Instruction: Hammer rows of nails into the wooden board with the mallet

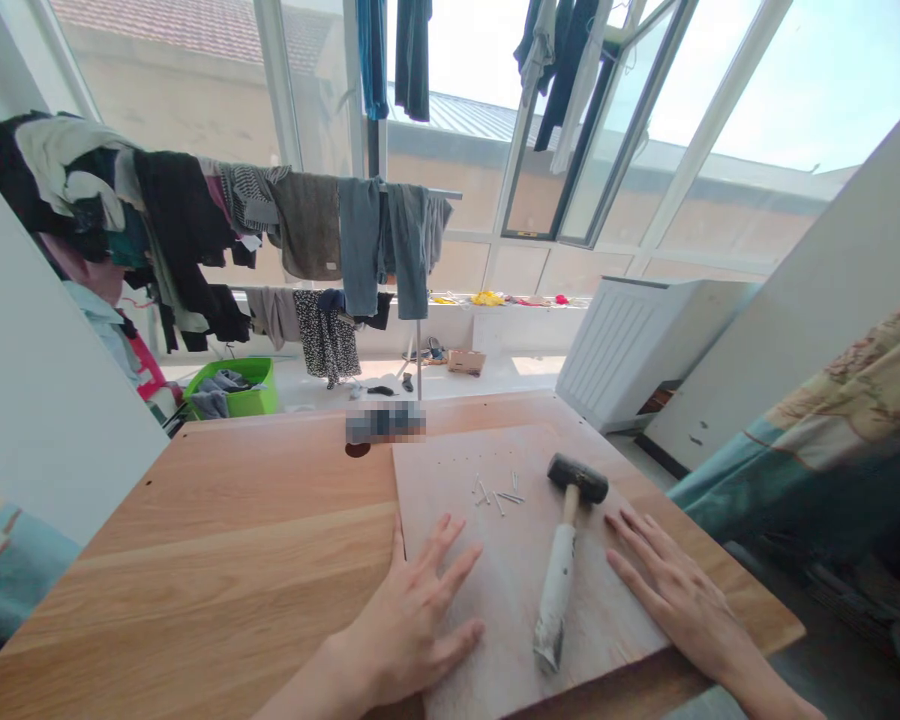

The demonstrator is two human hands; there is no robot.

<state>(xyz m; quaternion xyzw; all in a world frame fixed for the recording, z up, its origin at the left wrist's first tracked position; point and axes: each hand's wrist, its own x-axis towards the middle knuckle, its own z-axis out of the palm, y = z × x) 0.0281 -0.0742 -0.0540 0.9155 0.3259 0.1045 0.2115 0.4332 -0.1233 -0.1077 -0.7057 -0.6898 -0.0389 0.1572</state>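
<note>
A thin wooden board (487, 590) lies on the wooden table, with a row of small marks near its far edge. My left hand (412, 610) rests on the board's left side, fingers spread, holding nothing. On the right edge of the board my right hand (667, 580) lies flat with its fingers stretched out. Between the hands lies a hammer (559, 590), its black head away from me and its white-wrapped handle toward me. Several loose nails (499, 495) are scattered on the board left of the hammer head.
The wooden table (270, 560) carries a blurred grey object (385, 422) at its far edge. Beyond stand a laundry-filled green basket (251, 402), a drying rack hung with clothes (307, 220) and a white ribbed cabinet-like unit (615, 345). A curtain (817, 450) hangs at the right.
</note>
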